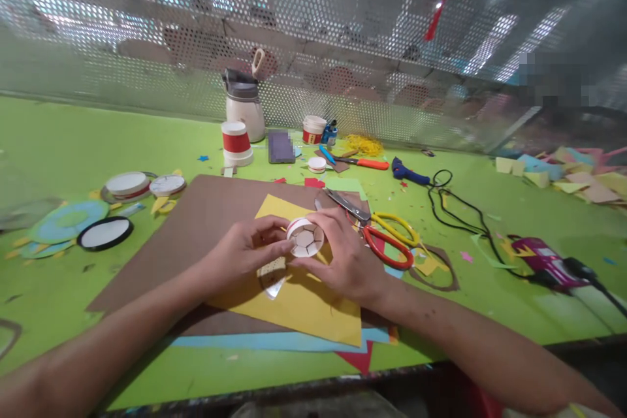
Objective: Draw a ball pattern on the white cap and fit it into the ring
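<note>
You hold a small white paper cup with a red band (304,237) between both hands, its cut bottom turned up toward you. The fingers of your left hand (245,249) are closed on its left side, and the fingers of your right hand (343,255) are closed on its right side and rim.

The bottom already shows cut lines like petals, so I judge the cutting is mostly done and the shaping or gluing is left. Under your fingers lies a yellow paper sheet (304,304) on a brown cardboard sheet (196,222). Just right of your right fingers lie the scissors with red and yellow handles (386,235), not in use. Farther beyond your fingers, well apart, stands another white paper cup with a red band (236,142), uncut as far as I can see. A blue glue gun (409,173) lies far right of them, untouched.
</note>
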`<state>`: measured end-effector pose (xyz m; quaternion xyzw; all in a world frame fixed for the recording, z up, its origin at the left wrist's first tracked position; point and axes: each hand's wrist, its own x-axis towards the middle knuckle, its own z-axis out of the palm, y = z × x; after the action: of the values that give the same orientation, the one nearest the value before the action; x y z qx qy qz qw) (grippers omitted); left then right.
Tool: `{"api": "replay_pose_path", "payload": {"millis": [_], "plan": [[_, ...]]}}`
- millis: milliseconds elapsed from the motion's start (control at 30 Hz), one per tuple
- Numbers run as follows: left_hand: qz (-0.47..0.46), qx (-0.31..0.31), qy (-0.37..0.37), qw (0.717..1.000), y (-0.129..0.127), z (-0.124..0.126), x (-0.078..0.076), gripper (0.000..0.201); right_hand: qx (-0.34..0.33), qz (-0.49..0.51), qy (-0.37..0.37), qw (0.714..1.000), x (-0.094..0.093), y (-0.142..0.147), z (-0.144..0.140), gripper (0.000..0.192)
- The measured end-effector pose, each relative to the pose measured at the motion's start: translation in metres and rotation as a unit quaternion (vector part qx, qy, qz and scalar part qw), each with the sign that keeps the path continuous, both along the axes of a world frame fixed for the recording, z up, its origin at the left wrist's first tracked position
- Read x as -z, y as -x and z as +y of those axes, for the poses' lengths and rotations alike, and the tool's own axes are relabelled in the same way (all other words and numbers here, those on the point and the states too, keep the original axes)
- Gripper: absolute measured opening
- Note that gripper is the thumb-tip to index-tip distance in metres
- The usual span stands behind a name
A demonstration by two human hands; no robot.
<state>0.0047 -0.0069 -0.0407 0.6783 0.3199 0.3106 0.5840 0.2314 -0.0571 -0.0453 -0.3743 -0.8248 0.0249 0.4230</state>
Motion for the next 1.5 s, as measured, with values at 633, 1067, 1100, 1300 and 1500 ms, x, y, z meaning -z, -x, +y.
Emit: {"api": "replay_pose_path", "payload": {"millis": [633,1067,1100,1300,1500], "plan": [[-0.118,0.073,0.17,0.976,0.001,-0.011,-0.014,0.048,-0.052,-0.013,-0.094,0.994,-0.003,-0.007,-0.003,0.07],[-0.127,0.071,0.149,0.978,0.006,-0.009,-0.019,0.061,-0.019,0.02,-0.133,0.991,0.004,-0.006,-0.006,0.075],[-0.124,0.07,0.151,0.978,0.007,-0.008,-0.019,0.061,-0.021,0.021,-0.132,0.991,0.004,-0.006,-0.006,0.073],[-0.144,0.082,0.165,0.972,0.007,-0.005,-0.013,0.058,-0.036,0.02,-0.16,0.986,0.005,-0.006,-0.002,0.062],[-0.152,0.092,0.154,0.972,0.005,-0.004,-0.013,0.051,-0.044,-0.003,-0.16,0.986,0.008,-0.012,0.0,0.066]]}}
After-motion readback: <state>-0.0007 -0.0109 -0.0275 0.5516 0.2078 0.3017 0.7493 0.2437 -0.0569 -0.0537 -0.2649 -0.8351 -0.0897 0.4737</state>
